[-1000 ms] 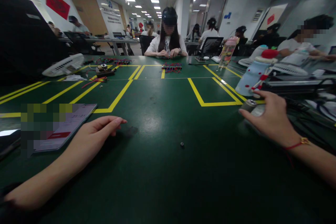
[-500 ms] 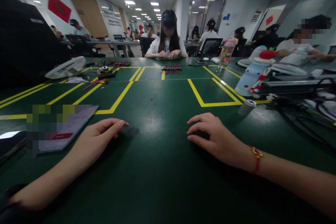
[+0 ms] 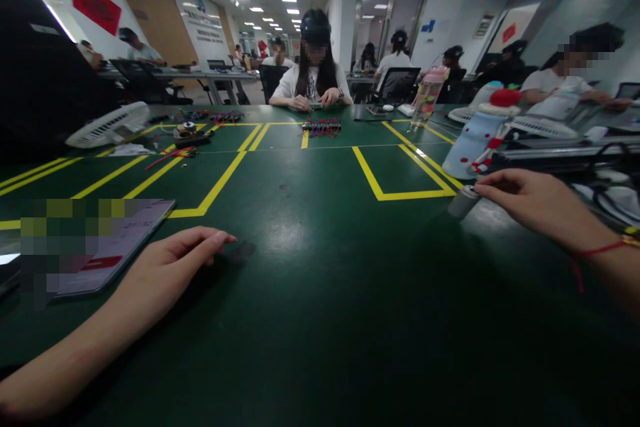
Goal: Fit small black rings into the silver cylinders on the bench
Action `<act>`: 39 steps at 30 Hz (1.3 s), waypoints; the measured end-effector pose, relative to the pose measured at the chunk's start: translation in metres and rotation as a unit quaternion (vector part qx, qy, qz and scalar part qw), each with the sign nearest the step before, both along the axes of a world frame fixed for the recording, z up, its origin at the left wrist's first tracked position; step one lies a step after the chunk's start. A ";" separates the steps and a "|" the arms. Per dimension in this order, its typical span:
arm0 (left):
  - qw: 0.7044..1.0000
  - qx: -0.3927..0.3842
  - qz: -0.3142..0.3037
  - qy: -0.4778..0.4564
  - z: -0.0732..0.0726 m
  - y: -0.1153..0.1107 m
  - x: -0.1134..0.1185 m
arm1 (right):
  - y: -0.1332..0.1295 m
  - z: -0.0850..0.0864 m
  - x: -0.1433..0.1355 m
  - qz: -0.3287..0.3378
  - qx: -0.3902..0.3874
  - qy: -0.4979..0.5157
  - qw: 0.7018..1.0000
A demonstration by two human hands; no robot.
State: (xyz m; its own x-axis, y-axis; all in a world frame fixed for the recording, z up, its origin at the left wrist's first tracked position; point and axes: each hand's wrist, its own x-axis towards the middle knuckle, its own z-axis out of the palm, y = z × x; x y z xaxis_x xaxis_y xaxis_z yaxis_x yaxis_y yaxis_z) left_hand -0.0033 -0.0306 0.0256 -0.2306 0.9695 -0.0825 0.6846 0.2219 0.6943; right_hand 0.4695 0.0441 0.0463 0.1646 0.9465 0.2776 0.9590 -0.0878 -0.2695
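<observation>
My right hand (image 3: 525, 200) is at a small grey cylinder (image 3: 464, 203) on the green table, on the right. Thumb and fingertips are closed together on the cylinder's upper rim, and its foot still seems to touch the tabletop. A red cord bracelet with a gold piece circles that wrist. On the left, my left hand (image 3: 175, 257) lies on the table with thumb and fingers together, and nothing shows in it. Close beside its wrist is a phone (image 3: 130, 240) with a lit screen, partly blurred out. A dark smudge marks the table at the left fingertips.
Yellow tape lines (image 3: 415, 196) divide the table (image 3: 300, 293). A blue bottle with a red top (image 3: 467, 147) stands behind the cylinder, near cables and a white fan. Bundled wires (image 3: 321, 127) lie ahead, before a seated person (image 3: 315, 77). Another fan (image 3: 110, 127) is far left.
My right hand has moved right and forward from the middle of the table to the grey cylinder, its fingers closing on the top. My left hand stays put. The view has shifted slightly.
</observation>
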 end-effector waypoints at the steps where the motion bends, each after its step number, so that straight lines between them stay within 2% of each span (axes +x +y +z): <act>1: 1.000 -0.002 0.001 -0.001 -0.001 0.000 -0.001 | 0.000 0.000 -0.002 -0.001 0.005 0.007 1.000; 4: 1.000 -0.004 -0.002 -0.011 -0.007 0.002 -0.005 | -0.002 0.002 -0.007 -0.007 0.012 0.018 1.000; 9: 0.999 0.019 0.038 -0.016 -0.017 0.006 -0.008 | -0.002 -0.001 -0.007 0.002 0.013 0.044 0.999; 14: 0.998 0.034 0.029 -0.033 -0.015 0.004 -0.005 | 0.002 -0.005 -0.001 0.000 0.014 0.053 0.999; 20: 0.999 0.031 0.022 -0.008 -0.013 0.003 -0.005 | 0.001 -0.004 -0.005 0.002 -0.003 0.091 0.996; 23: 1.000 0.026 0.008 0.000 -0.019 0.006 -0.014 | 0.002 -0.006 -0.004 0.008 -0.003 0.106 0.994; 29: 0.999 0.012 -0.045 0.001 -0.031 0.010 -0.034 | 0.012 -0.018 0.007 -0.035 0.029 0.111 0.993; 39: 0.999 0.002 -0.037 0.007 -0.027 0.009 -0.030 | 0.008 -0.013 0.003 -0.047 0.028 0.102 0.993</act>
